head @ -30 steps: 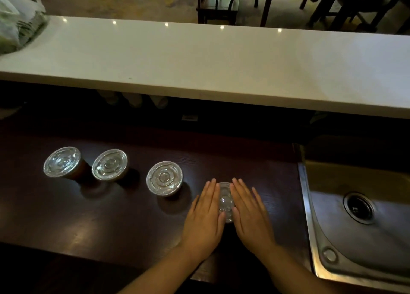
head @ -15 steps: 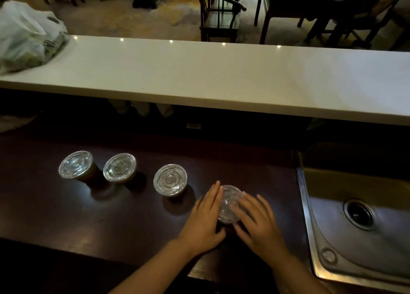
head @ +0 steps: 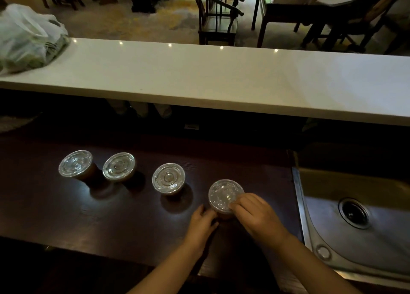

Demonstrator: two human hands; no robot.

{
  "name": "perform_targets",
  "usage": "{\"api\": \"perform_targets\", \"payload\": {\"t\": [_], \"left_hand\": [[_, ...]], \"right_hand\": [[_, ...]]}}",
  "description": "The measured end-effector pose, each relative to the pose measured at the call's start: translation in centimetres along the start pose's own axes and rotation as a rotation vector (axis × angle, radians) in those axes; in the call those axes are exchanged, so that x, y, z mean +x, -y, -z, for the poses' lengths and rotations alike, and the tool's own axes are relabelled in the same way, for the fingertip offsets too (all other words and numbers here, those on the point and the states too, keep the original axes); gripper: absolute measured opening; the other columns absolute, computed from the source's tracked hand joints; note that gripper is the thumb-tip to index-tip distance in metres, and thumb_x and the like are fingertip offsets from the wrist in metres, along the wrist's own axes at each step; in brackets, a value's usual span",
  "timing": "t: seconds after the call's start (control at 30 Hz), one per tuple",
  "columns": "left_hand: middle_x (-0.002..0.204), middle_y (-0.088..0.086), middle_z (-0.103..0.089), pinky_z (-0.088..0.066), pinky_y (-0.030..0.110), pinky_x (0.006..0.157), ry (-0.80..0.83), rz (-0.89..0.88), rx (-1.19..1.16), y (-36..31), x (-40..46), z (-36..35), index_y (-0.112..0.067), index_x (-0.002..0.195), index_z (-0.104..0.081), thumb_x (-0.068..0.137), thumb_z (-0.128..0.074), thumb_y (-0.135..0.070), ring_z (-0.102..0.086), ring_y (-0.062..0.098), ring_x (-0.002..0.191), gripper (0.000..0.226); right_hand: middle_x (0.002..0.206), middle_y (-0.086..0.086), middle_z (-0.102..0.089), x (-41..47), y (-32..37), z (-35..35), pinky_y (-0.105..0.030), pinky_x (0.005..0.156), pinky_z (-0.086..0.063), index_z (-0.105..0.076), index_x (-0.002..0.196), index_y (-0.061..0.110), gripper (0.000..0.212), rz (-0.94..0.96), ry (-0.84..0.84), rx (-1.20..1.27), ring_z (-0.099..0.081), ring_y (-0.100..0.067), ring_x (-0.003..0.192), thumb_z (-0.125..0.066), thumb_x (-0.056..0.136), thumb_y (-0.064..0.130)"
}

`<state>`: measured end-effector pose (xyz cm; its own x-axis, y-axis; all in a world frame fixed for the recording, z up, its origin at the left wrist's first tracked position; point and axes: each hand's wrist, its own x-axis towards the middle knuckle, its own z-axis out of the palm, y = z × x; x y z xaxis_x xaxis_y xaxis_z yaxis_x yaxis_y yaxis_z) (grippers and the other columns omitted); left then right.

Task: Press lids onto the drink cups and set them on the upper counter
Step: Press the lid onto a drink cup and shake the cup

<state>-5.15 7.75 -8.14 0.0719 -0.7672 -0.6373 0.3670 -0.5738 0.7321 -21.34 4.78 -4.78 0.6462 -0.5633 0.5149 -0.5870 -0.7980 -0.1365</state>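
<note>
Item: fourth drink cup, lid seating in hand, lower counter.

Nearest, I have my left hand (head: 200, 224) curled against the base of the fourth cup (head: 223, 214), fingers loosely bent round its near side; my right hand (head: 255, 215) has fingertips closed on the rim of its lid (head: 224, 195). Three lidded cups (head: 168, 178) stand apart to the left on the dark counter (head: 66, 216). Beyond, the upper counter (head: 221, 78) holds only a plastic bag (head: 26, 41). Risk: uneven pressing tips the cup towards the sink (head: 355, 216).

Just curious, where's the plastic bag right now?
The plastic bag sits at the far left end of the white upper counter, well behind the cups.
</note>
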Motion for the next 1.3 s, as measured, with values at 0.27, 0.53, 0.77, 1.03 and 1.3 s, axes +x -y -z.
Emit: {"api": "perform_targets", "payload": {"t": [0.27, 0.53, 0.77, 1.03, 1.3], "left_hand": [[0.112, 0.02, -0.058, -0.041, 0.038, 0.095, 0.05, 0.184, -0.422, -4.1, -3.1, -1.0, 0.0, 0.102, -0.058, 0.091, -0.038, -0.035, -0.053, 0.029, 0.11, 0.041], [0.138, -0.008, -0.049, -0.022, 0.033, 0.115, 0.152, -0.492, 0.101, -5.0, -5.0, -2.2, -0.028, 0.124, -0.053, 0.084, -0.034, -0.05, -0.038, 0.002, 0.131, 0.05], [0.148, -0.009, -0.03, -0.01, 0.041, 0.115, 0.217, -1.178, 1.223, -8.2, -4.3, 0.6, -0.019, 0.141, -0.032, 0.09, -0.035, -0.037, -0.02, 0.002, 0.14, 0.054], [0.145, 0.005, -0.041, -0.016, 0.042, 0.112, 0.554, -1.389, 1.752, -9.7, -4.3, 3.1, -0.011, 0.14, -0.035, 0.089, -0.04, -0.042, -0.027, 0.015, 0.138, 0.06], [0.145, 0.004, -0.041, -0.015, 0.043, 0.112, 0.572, -1.372, 1.783, -9.6, -4.2, 3.2, -0.011, 0.14, -0.036, 0.09, -0.04, -0.043, -0.027, 0.016, 0.139, 0.06]], "right_hand": [[0.086, -0.007, -0.063, 0.6, 0.6, 0.9, -0.016, 0.077, -0.045, -0.069, 0.093, 0.001, 0.017, -0.364, -0.231, 0.176, -0.056, -0.014, 0.084, -0.061, 0.085, 0.013], [0.093, -0.002, -0.065, 2.6, 1.9, 0.6, -0.006, 0.07, -0.047, -0.065, 0.108, 0.012, 0.028, -1.173, -0.64, 0.71, -0.061, -0.001, 0.084, -0.063, 0.083, -0.002], [0.098, -0.009, -0.066, 2.2, 2.8, 0.5, -0.029, 0.07, -0.058, -0.061, 0.106, 0.004, 0.018, -1.524, -0.676, 1.432, -0.065, -0.021, 0.091, -0.054, 0.089, 0.002], [0.092, -0.014, -0.072, -0.8, 4.6, -1.6, -0.03, 0.064, -0.059, -0.063, 0.1, 0.002, 0.019, -1.572, -0.468, 1.951, -0.07, -0.021, 0.082, -0.047, 0.091, 0.002], [0.087, -0.014, -0.073, -1.2, 5.0, -2.3, -0.03, 0.061, -0.058, -0.062, 0.099, 0.001, 0.018, -1.585, -0.46, 2.017, -0.071, -0.022, 0.079, -0.046, 0.091, 0.001]]}}
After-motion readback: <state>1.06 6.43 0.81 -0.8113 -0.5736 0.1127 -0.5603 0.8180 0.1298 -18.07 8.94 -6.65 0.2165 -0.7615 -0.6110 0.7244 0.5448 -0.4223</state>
